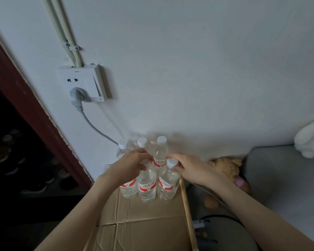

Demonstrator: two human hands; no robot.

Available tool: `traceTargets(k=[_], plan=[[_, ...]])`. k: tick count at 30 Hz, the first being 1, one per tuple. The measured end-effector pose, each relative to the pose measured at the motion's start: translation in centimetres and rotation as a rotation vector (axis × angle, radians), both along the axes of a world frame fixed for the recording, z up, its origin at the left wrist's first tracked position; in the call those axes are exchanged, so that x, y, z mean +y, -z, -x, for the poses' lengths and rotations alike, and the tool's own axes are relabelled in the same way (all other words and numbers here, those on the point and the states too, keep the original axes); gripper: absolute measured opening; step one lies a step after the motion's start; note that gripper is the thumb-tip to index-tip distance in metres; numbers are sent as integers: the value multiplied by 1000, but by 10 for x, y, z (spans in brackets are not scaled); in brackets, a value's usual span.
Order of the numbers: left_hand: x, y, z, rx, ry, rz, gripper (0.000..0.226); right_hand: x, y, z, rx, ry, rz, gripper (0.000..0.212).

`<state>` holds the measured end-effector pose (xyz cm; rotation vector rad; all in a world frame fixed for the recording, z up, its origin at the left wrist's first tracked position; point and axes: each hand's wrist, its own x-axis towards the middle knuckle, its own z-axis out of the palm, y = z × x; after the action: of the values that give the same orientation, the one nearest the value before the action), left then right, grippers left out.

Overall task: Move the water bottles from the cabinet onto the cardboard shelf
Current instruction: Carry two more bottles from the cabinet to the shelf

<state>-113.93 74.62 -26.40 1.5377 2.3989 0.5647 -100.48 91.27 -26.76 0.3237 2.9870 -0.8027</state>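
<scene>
Several clear water bottles with white caps and red-and-white labels stand in two rows on the brown cardboard shelf top (143, 216), close to the white wall. My left hand (130, 166) covers the tops of the front left bottle (128, 190) and the front middle bottle (147, 187), with fingers and thumb closed around the middle one's neck. My right hand (190, 169) grips the neck of the front right bottle (168, 183) just under its cap. The back-row bottles (160, 151) stand free behind my fingers. The cabinet is out of view.
A wall socket (83, 84) with a grey plug and cable hangs above left. A dark red door frame (25, 98) borders a dark shoe rack. A wooden stick (187, 212) runs along the cardboard's right edge. A brown teddy bear (225, 169) and a grey cushion (288, 178) lie right.
</scene>
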Motion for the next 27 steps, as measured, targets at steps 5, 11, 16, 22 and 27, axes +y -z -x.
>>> traceTargets(k=[5,11,16,22,27], plan=[[2,-2,3,38,-15,30,38,-4,-3,11,7,144,-94,38],[3,-3,5,38,-10,32,40,2,-7,8,-144,-3,62,51],[3,-3,8,29,-1,34,44,4,-5,18,-91,114,-35,34],[6,-6,8,-6,-23,62,38,-2,-3,20,-135,27,-6,49],[0,-2,2,7,-63,72,35,-2,-1,19,-123,-4,-27,31]])
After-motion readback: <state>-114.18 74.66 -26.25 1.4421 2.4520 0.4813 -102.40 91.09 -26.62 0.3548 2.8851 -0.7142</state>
